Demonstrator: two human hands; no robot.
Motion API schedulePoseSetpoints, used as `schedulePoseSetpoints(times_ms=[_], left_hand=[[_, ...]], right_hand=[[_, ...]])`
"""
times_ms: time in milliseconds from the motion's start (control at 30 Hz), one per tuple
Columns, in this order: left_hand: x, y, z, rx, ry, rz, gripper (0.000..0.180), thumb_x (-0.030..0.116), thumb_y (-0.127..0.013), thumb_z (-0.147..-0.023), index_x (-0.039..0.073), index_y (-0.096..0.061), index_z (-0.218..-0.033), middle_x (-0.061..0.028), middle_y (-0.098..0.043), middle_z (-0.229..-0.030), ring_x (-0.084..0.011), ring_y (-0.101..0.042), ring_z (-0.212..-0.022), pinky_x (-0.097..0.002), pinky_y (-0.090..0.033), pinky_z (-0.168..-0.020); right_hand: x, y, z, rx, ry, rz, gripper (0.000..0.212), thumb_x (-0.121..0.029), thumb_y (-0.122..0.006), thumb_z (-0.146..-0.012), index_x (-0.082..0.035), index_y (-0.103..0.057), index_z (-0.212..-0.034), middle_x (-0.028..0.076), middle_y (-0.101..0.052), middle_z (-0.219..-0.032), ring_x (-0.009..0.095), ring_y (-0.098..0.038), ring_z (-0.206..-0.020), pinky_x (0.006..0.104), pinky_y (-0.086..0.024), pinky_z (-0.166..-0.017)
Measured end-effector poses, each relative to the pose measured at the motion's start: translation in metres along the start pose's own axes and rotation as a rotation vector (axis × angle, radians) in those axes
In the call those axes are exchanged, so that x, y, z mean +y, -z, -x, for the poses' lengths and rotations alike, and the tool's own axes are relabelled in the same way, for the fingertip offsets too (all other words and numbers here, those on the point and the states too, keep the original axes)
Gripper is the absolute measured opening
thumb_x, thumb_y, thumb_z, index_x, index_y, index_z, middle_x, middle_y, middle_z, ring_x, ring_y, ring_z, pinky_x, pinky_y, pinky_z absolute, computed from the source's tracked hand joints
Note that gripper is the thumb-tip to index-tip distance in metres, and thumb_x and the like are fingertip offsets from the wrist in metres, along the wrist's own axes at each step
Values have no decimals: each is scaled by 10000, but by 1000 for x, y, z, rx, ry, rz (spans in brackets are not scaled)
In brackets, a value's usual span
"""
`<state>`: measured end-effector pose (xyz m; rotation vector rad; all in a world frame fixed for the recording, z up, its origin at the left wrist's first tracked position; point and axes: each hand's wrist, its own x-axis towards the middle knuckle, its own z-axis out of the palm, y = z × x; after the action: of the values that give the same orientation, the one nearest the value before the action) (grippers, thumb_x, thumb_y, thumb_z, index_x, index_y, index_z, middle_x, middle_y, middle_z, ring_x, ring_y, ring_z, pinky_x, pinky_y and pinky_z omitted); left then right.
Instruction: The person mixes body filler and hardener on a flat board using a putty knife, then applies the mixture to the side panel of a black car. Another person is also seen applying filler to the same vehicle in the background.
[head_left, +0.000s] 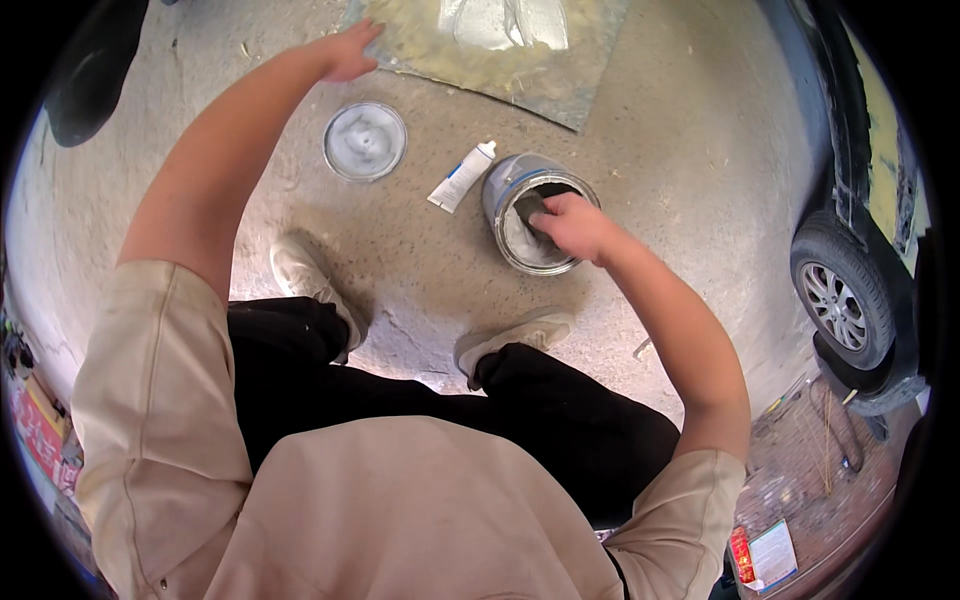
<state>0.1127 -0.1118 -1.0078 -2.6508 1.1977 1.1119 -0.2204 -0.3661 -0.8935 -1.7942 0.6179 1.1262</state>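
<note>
My right hand (578,228) grips a dark, flat spreader (532,210) that dips into an open metal can (495,190). Pale grey paste (520,240) coats the inside of the can; the spreader's lower end is hidden in it. Stretched far forward, my left hand (350,52) holds nothing, fingers extended by the near left edge of a flat board (590,75). Yellowish smears cover that board, with a glossy pale patch (505,22) on top. Between my hands, a round lid (365,142) smeared with grey paste and a white tube (462,178) lie on the floor.
My shoes (515,340) stand on the concrete floor (680,160) just behind the can. On the right is a car with its wheel (845,305) and partly yellow-patched bodywork (875,150). A dark object (95,80) shows at far left, papers (772,555) at lower right.
</note>
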Motion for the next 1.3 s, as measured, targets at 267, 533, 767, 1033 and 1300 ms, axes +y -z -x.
schedulePoseSetpoints(times_ms=[267, 533, 767, 1033, 1300], left_hand=[[1, -1, 3, -3, 18, 9, 739, 230, -523, -847, 121, -169, -1487, -185, -103, -1549, -338, -222, -1403, -382, -254, -1131], [1, -2, 3, -23, 16, -15, 742, 242, -522, -854, 125, -160, -1491, -186, -93, -1550, -331, -198, -1412, -375, -236, -1139], [0, -3, 3, -27, 20, -34, 742, 245, -523, -855, 126, -159, -1491, -186, -91, -1551, -330, -190, -1415, -380, -234, -1140], [0, -1, 3, -24, -3, -13, 743, 240, -522, -849, 123, -163, -1490, -184, -93, -1551, -335, -198, -1412, -381, -237, -1139], [-4, -3, 3, -7, -18, -12, 736, 239, -521, -850, 136, -170, -1490, -170, -108, -1552, -335, -232, -1400, -383, -258, -1129]], right_hand=[[-1, -1, 17, -36, -106, -342, 216, -176, -563, -912, -6, -666, -994, 27, -668, -847, 108, -583, -743, 276, -464, -692], [16, 1, 29, -32, -48, -742, 214, -144, -574, -911, 8, -634, -1050, 74, -676, -990, 149, -617, -912, 293, -461, -855], [34, 9, 48, -1, -11, -926, 255, -126, -572, -912, 17, -593, -1122, 94, -649, -1088, 164, -591, -1013, 306, -421, -949], [57, 25, 59, -11, 60, -1039, 304, -135, -591, -890, 18, -576, -1152, 89, -629, -1130, 179, -578, -1041, 328, -409, -970], [86, 52, 64, -157, 131, -1090, 315, -127, -589, -872, 20, -585, -1151, 95, -639, -1111, 196, -592, -1026, 345, -429, -954]])
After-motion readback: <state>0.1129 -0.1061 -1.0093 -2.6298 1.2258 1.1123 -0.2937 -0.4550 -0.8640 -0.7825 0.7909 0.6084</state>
